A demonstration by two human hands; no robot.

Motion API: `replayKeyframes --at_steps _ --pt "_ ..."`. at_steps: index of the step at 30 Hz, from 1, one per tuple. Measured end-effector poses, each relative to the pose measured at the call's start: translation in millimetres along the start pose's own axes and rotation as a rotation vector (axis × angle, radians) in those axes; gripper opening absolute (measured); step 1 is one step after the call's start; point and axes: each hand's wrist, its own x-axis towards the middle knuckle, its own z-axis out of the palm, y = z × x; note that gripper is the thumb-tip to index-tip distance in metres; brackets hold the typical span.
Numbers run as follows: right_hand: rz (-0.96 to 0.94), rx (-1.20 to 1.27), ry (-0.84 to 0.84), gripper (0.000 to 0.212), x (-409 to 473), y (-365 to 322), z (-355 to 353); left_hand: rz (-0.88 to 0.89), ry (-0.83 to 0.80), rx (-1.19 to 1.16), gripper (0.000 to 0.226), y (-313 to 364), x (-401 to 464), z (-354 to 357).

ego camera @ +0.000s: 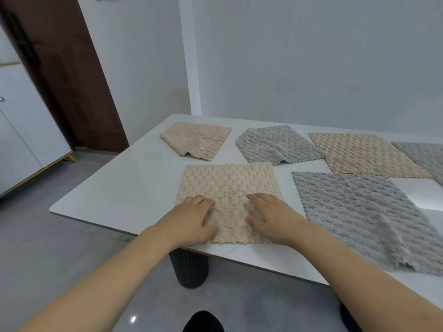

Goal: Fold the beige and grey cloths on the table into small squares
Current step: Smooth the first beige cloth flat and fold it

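Hands flat on near beige cloth (229, 188): left hand (193, 218), right hand (272, 215), fingers spread, pressing.
Cloth extends away across counter (115, 188); both hands equally near.

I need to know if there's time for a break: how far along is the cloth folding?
Early. The two far cloths, beige and grey, look partly folded, not yet small squares. In hand: the left hand and right hand press on the near beige cloth. Left: the large grey cloth, another beige cloth and a grey one at the right edge lie flat.
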Motion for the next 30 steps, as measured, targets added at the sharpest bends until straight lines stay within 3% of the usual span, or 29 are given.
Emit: replayKeyframes --at_steps 4,10,17,20,30 --pt "0.008 0.020 0.016 0.056 15 0 -11 -0.011 0.114 -0.056 0.053 1 18 -9" --pt "0.023 -0.002 0.053 0.054 69 4 -15 -0.053 0.218 -0.072 0.051 -4 70 -15" --pt "0.097 -0.018 0.042 0.056 137 22 5 -0.033 0.171 -0.127 0.050 -13 146 6" --pt "0.147 -0.029 0.064 0.058 146 32 28 -0.110 0.183 -0.020 0.054 -20 161 27" --pt "0.183 -0.040 0.052 0.058 142 49 30 -0.136 0.107 0.017 0.058 -40 158 28"
